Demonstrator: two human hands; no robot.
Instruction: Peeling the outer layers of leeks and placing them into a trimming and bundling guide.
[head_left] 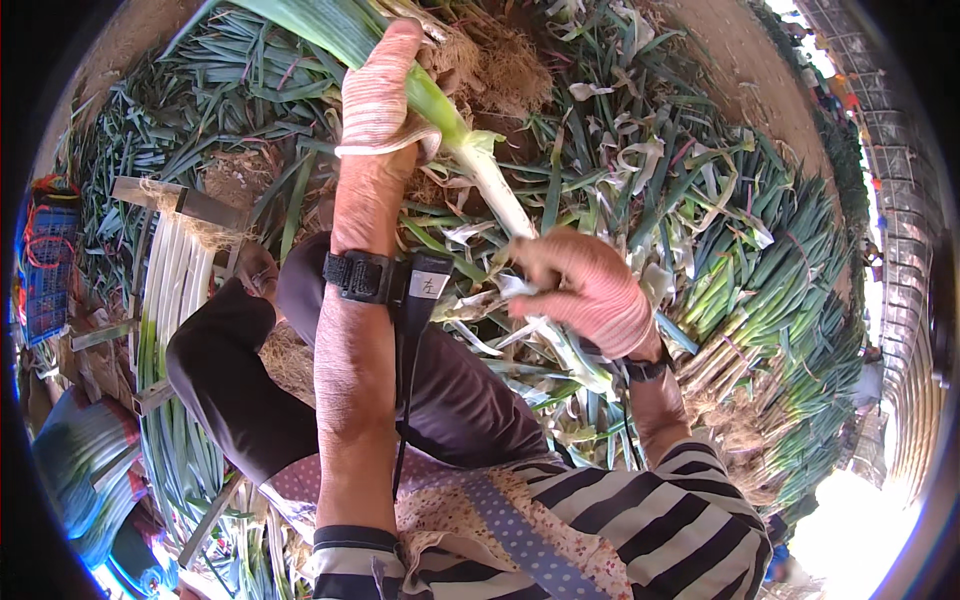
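A thick leek (495, 190) slants across the upper middle, with broad green leaves running to the upper left and a white shank pointing down to the right. My left hand (380, 95), in a striped knit glove, is wrapped round its green part, the thumb lying along the leaves. At the white end is my right hand (590, 285), gloved too, with curled fingers closed about the tip. The fingers partly hide that end. A pale green-white strip of leaf (580, 365) hangs just below my right hand, and I cannot tell whether it is still attached.
Loose leaves and peelings (640, 170) litter the ground ahead. Bundled leeks (790, 330) lie in rows at the right. On the left, trimmed leeks (180, 270) rest in a metal frame (190, 203) beside my knee. A blue crate (50, 270) stands farther left, above blue striped sheeting (85, 470).
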